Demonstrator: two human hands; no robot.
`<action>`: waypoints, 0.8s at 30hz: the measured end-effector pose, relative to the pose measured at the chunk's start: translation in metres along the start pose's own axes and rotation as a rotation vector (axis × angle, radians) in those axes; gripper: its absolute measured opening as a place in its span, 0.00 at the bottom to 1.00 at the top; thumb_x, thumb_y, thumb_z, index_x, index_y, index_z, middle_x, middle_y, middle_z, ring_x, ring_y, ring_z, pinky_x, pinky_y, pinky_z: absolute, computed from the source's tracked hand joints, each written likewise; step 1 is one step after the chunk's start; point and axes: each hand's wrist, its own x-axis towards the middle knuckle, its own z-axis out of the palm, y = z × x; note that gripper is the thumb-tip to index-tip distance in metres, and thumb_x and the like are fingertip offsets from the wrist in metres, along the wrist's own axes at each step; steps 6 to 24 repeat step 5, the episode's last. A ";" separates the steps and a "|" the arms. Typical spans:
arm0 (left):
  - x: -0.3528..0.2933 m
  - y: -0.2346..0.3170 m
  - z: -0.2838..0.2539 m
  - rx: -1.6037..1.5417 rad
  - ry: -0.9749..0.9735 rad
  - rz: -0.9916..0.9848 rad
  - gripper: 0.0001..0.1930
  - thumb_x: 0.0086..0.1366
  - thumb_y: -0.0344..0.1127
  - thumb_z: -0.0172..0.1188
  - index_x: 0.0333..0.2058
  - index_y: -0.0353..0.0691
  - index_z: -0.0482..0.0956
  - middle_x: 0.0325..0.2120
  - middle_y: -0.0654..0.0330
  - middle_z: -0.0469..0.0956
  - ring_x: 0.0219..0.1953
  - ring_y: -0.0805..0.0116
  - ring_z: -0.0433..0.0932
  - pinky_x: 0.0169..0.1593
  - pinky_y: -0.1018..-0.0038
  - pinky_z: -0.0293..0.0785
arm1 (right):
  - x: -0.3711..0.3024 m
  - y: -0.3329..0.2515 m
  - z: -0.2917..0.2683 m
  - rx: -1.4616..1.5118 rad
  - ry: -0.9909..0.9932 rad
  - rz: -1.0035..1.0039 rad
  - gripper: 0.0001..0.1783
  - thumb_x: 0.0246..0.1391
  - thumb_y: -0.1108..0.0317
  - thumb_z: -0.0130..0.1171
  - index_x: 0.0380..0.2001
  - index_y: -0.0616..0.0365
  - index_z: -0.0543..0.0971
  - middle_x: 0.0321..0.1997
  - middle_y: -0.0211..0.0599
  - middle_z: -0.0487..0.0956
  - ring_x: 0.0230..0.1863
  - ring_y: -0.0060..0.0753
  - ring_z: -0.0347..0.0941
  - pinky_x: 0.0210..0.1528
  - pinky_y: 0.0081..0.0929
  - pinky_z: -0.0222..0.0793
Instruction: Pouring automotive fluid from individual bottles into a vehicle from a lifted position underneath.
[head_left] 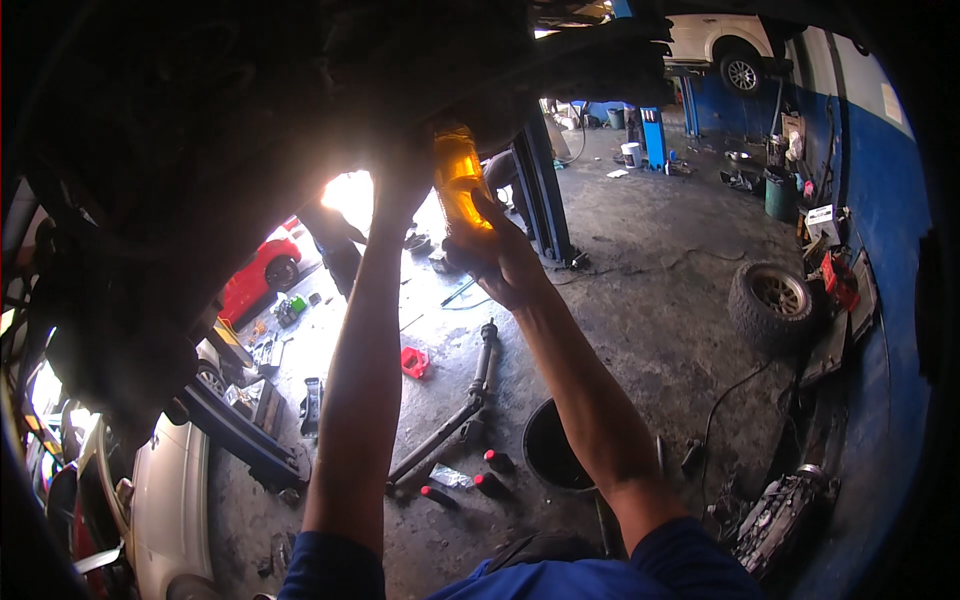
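Note:
My right hand (503, 258) is wrapped round the lower part of a clear bottle (458, 165) filled with amber liquid. The bottle is raised and slightly tilted, its upper end against the dark underside of a lifted vehicle (300, 110). Beside it, my left hand (400, 185) reaches up into the shadow under the vehicle. Its fingers are lost in the dark and the glare, so I cannot see what they touch. Both forearms stretch up from below.
On the floor below lie a drive shaft (445, 425), several red-capped bottles (490, 485), a black basin (550, 450) and a red piece (414, 362). A blue lift post (543, 190) stands beyond my right hand. A wheel (772, 305) lies at right; a pale car (170, 495) stands at left.

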 end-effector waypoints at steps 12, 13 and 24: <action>-0.013 0.093 -0.008 -0.508 -0.515 -0.461 0.34 0.73 0.53 0.58 0.72 0.48 0.59 0.62 0.51 0.74 0.66 0.55 0.72 0.70 0.58 0.66 | -0.006 -0.016 -0.016 -0.182 0.045 -0.051 0.28 0.66 0.51 0.63 0.59 0.56 0.69 0.40 0.33 0.74 0.30 0.23 0.72 0.38 0.25 0.77; -0.013 0.093 -0.008 -0.508 -0.515 -0.461 0.34 0.73 0.53 0.58 0.72 0.48 0.59 0.62 0.51 0.74 0.66 0.55 0.72 0.70 0.58 0.66 | -0.006 -0.016 -0.016 -0.182 0.045 -0.051 0.28 0.66 0.51 0.63 0.59 0.56 0.69 0.40 0.33 0.74 0.30 0.23 0.72 0.38 0.25 0.77; -0.013 0.093 -0.008 -0.508 -0.515 -0.461 0.34 0.73 0.53 0.58 0.72 0.48 0.59 0.62 0.51 0.74 0.66 0.55 0.72 0.70 0.58 0.66 | -0.006 -0.016 -0.016 -0.182 0.045 -0.051 0.28 0.66 0.51 0.63 0.59 0.56 0.69 0.40 0.33 0.74 0.30 0.23 0.72 0.38 0.25 0.77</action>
